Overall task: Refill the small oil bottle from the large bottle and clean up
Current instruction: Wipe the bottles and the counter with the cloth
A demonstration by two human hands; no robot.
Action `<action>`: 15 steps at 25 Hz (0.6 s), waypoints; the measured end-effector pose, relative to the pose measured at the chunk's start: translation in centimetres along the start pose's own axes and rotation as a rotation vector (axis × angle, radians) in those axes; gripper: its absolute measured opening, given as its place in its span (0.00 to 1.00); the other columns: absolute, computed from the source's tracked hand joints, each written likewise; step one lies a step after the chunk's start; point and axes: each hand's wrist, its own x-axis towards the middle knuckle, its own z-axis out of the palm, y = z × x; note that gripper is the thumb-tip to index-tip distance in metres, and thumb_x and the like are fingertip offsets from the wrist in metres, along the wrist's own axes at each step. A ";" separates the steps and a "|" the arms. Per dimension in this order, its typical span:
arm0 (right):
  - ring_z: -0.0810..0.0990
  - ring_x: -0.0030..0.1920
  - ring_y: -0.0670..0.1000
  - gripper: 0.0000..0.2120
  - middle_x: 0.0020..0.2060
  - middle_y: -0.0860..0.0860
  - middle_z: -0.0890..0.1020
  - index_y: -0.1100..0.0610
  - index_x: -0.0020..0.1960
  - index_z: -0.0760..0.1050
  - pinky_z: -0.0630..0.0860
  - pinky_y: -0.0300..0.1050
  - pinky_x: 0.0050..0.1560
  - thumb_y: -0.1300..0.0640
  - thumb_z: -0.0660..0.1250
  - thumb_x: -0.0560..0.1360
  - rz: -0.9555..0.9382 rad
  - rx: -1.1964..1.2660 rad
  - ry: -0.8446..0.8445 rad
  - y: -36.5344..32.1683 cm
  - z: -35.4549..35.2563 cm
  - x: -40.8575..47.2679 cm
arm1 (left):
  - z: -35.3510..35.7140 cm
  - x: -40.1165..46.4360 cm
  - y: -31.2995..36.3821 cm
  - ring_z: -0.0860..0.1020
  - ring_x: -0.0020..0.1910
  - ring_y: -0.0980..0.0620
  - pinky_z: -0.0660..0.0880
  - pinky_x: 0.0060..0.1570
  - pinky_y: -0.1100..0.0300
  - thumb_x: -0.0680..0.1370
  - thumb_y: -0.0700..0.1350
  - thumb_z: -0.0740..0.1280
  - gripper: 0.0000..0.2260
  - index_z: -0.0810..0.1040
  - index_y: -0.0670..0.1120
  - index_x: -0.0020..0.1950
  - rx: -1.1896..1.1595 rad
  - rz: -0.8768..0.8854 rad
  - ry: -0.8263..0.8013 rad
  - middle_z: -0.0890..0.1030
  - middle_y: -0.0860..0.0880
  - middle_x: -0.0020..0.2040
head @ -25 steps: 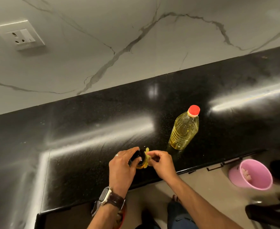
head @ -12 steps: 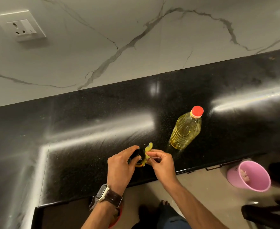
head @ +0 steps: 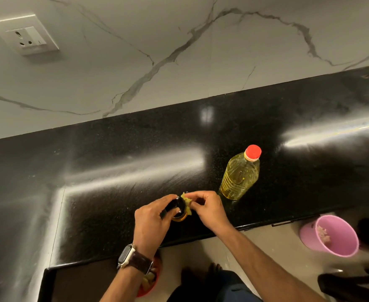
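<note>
The small oil bottle (head: 179, 215), dark-topped with amber oil showing below, stands near the front edge of the black counter (head: 92, 192). My left hand (head: 153, 221) grips it around the top. My right hand (head: 207, 209) pinches a yellowish strip (head: 185, 200) at the bottle's neck; what the strip is I cannot tell. The large oil bottle (head: 240, 177), clear plastic with yellow oil and a red cap (head: 253, 152), stands upright just right of my hands, untouched.
A pink bin (head: 332, 238) sits on the floor at the right below the counter. A red bowl (head: 151, 282) is partly hidden under my left wrist. A wall socket (head: 24, 35) is on the marble wall at upper left.
My right hand has drawn the yellowish strip down against the bottle's neck; half a second ago it stuck up loose. My left hand keeps its grip. The large bottle has not moved.
</note>
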 end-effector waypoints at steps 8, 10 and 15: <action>0.85 0.50 0.40 0.13 0.48 0.48 0.89 0.54 0.52 0.88 0.82 0.42 0.59 0.68 0.71 0.74 -0.100 -0.377 -0.309 -1.8 -0.1 4.2 | 0.1 -0.1 0.2 0.83 0.55 0.63 0.81 0.57 0.61 0.71 0.40 0.81 0.20 0.86 0.52 0.62 -0.005 -0.020 0.006 0.87 0.57 0.56; 0.85 0.51 0.39 0.13 0.48 0.46 0.89 0.53 0.53 0.88 0.82 0.44 0.59 0.68 0.73 0.74 -0.082 -0.309 -0.225 -1.0 -0.9 2.6 | 0.1 -0.3 0.5 0.84 0.54 0.62 0.82 0.56 0.59 0.71 0.39 0.81 0.20 0.86 0.52 0.61 0.001 -0.009 0.017 0.87 0.57 0.55; 0.85 0.52 0.39 0.19 0.48 0.48 0.89 0.55 0.51 0.88 0.79 0.34 0.57 0.73 0.68 0.69 -0.255 -0.266 -0.246 -3.2 -0.3 3.8 | 0.3 -0.1 0.4 0.85 0.55 0.57 0.81 0.57 0.60 0.70 0.38 0.82 0.21 0.86 0.50 0.62 0.010 -0.002 0.018 0.87 0.53 0.56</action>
